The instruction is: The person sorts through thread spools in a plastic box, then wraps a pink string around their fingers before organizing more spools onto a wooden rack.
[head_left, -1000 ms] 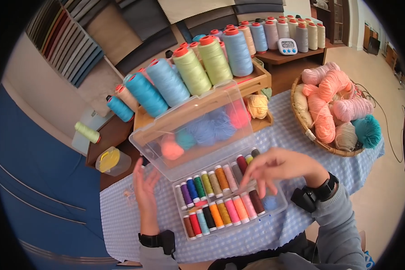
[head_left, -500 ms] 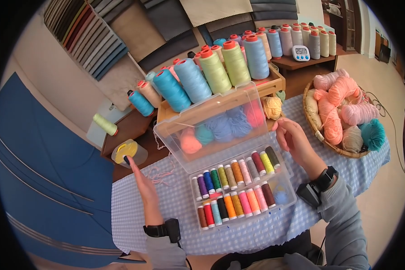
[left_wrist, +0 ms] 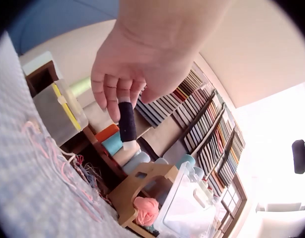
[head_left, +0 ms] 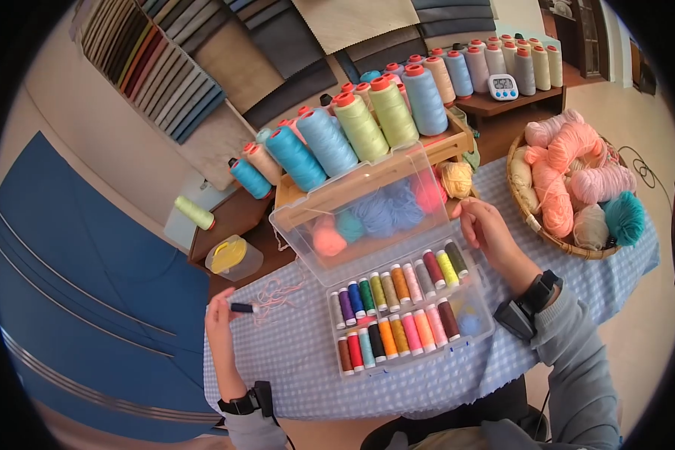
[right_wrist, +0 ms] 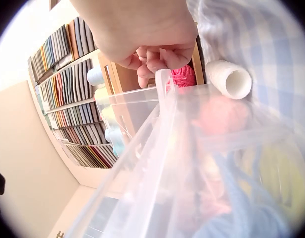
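Observation:
My left hand [head_left: 220, 326] is raised over the cloth's left edge, pinching a dark navy thread spool [head_left: 242, 307]. The left wrist view shows this spool [left_wrist: 126, 121] hanging from the fingertips of the hand [left_wrist: 142, 62]. A clear plastic box holds two rows of coloured thread spools [head_left: 386, 339], its transparent lid [head_left: 300, 225] tilted up at the back. Beside the lid's right edge is my right hand [head_left: 496, 241], its fingers loosely bent. In the right wrist view the hand [right_wrist: 147, 37] is close to the lid's edge [right_wrist: 165, 116]; whether it touches is unclear.
Large thread cones [head_left: 360, 127] stand on a wooden rack [head_left: 457, 142] behind the box. A yarn basket [head_left: 519, 206] sits at the right, a yellow-lidded container [head_left: 232, 259] at the left. Loose pink thread [head_left: 281, 292] lies on the checked cloth [head_left: 292, 367].
My right hand has moved from above the spools to the lid's right side. My left hand has moved away from the box, fingers now bent around the dark spool. The head view has shifted.

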`<state>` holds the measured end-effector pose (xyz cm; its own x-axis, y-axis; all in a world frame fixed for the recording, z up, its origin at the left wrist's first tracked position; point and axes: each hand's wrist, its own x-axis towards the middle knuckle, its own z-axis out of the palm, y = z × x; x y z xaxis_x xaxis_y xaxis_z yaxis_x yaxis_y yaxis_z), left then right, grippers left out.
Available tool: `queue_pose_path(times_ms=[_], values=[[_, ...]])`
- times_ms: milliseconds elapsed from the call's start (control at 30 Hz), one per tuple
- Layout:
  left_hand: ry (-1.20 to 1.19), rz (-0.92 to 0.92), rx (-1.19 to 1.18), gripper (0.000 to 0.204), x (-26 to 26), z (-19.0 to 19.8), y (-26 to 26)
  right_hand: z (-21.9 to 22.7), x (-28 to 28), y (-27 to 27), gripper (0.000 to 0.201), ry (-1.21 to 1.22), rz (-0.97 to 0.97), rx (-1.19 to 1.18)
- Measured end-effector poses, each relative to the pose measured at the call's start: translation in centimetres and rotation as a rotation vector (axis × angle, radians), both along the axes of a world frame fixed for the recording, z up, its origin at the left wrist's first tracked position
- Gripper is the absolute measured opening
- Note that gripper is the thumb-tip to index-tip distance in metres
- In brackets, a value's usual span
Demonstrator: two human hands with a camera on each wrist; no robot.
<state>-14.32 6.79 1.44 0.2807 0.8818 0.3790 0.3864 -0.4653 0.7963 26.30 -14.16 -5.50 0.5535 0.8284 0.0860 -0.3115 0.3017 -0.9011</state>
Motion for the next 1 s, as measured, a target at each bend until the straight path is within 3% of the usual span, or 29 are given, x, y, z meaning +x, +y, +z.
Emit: queue_pose_path(times_ms=[133,200,267,333,433,733,967,1000], values=[[0.225,-0.143,-0.183,0.029,0.1,-0.6,-2.6,-0.3,0.2,0.0,0.027,0.001,0.007,-0.005],[0.467,-0.189,0.126,0.029,0.7,-1.0,-4.7,-0.2,0.2,-0.2,0.028,-0.003,0.006,-0.017],[0.567,-0.199,0.093,0.036,1.6,-0.5,-7.4,0.0,0.2,-0.2,0.028,-0.002,0.002,-0.036],[0.912,-0.297,0.440,0.050,2.4,-0.5,-9.8,0.0,0.2,-0.2,0.028,-0.002,-0.004,-0.037],[1.049,-0.451,0.425,0.058,3.6,0.6,-13.5,-0.5,0.4,-0.1,0.027,-0.012,-0.008,-0.036],[0.924,-0.725,0.391,0.059,6.8,0.6,-17.2,-0.7,0.5,-0.2,0.027,-0.007,0.005,-0.036],[0.929,-0.781,0.463,0.053,9.1,1.1,-18.0,-0.7,0.6,-0.2,0.026,0.007,0.022,-0.033],[0.845,-0.777,0.485,0.050,9.4,1.3,-18.1,-0.8,0.6,-0.2,0.027,0.002,0.028,-0.028]])
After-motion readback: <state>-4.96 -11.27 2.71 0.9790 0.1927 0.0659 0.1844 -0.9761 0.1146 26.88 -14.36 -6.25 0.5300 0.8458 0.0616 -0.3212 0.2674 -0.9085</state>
